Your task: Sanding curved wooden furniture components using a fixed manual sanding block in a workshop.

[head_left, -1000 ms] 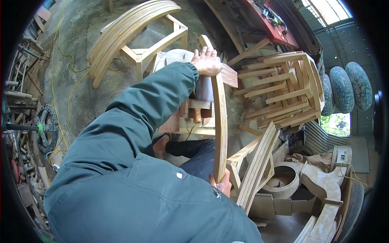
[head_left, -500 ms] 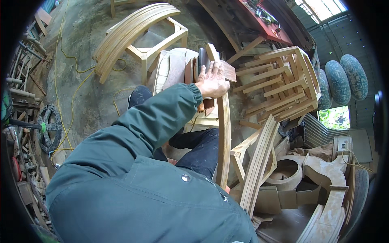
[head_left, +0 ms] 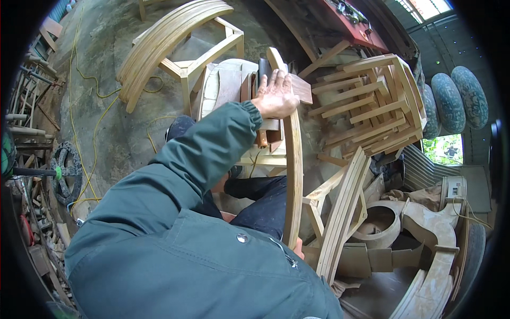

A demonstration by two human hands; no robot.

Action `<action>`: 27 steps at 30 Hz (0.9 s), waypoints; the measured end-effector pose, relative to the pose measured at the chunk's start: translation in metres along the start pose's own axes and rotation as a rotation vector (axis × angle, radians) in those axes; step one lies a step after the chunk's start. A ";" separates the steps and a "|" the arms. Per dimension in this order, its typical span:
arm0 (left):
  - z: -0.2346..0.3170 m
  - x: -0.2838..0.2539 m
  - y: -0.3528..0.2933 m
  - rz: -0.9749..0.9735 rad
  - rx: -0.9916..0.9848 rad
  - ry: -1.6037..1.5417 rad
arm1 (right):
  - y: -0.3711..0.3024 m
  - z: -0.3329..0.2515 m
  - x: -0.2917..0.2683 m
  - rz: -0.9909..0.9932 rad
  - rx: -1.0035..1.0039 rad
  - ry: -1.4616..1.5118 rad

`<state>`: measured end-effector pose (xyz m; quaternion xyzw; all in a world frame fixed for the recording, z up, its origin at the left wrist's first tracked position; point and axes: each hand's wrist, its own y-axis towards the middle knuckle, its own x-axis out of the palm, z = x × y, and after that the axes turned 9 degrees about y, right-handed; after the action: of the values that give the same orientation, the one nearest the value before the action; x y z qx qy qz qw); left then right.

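A long curved wooden piece runs from near my body up past a low work stand. My left hand lies across its far part, palm down, with fingers stretched out and pointing away from me. Beside that hand, a flat reddish-brown board and a dark upright block sit at the stand. Of my right hand only a small part shows, next to the near end of the curved piece; its fingers are mostly hidden by the wood and my jacket.
Curved wooden strips rest on a wooden frame at the far left. More strips lean at my right, below stacked wooden frames. A yellow cable crosses the floor. A red table stands at the back right.
The curved piece and my left hand on it have shifted slightly away from me. A bit more of my right hand shows by the near end. The whole view has tilted a little.
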<state>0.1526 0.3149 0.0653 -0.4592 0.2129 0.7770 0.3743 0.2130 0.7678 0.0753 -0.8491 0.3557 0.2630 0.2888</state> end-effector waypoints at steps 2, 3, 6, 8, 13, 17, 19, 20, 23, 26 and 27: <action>-0.019 -0.004 0.024 -0.011 0.001 -0.040 | 0.015 -0.005 0.001 -0.011 0.001 0.001; -0.026 -0.005 0.037 -0.010 0.000 -0.041 | 0.026 -0.007 0.004 -0.012 -0.001 -0.001; -0.048 -0.005 0.072 -0.075 -0.070 -0.043 | 0.062 -0.016 0.015 0.061 -0.349 -0.140; -0.065 -0.006 0.092 -0.089 -0.093 -0.028 | 0.081 -0.030 0.018 0.064 -0.414 -0.142; -0.098 -0.007 0.140 -0.104 -0.119 -0.015 | 0.115 -0.077 0.028 0.124 -0.464 -0.315; -0.125 -0.009 0.169 -0.107 -0.081 -0.014 | 0.136 -0.095 0.033 0.138 -0.505 -0.403; -0.133 -0.012 0.179 -0.111 -0.089 -0.054 | 0.137 -0.087 0.034 0.143 -0.541 -0.400; -0.141 -0.013 0.186 -0.090 -0.097 -0.068 | 0.135 -0.081 0.035 0.143 -0.587 -0.393; -0.156 -0.010 0.209 -0.073 -0.076 -0.059 | 0.122 -0.050 0.040 0.173 -0.594 -0.414; -0.184 0.001 0.231 -0.012 -0.097 -0.114 | 0.127 -0.046 0.043 0.196 -0.638 -0.361; -0.188 -0.006 0.238 -0.149 0.008 0.087 | 0.130 -0.049 0.044 0.210 -0.678 -0.348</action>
<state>0.0736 0.0367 -0.0241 -0.5057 0.1971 0.7254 0.4233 0.1532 0.6395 0.0410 -0.7981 0.2792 0.5336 0.0197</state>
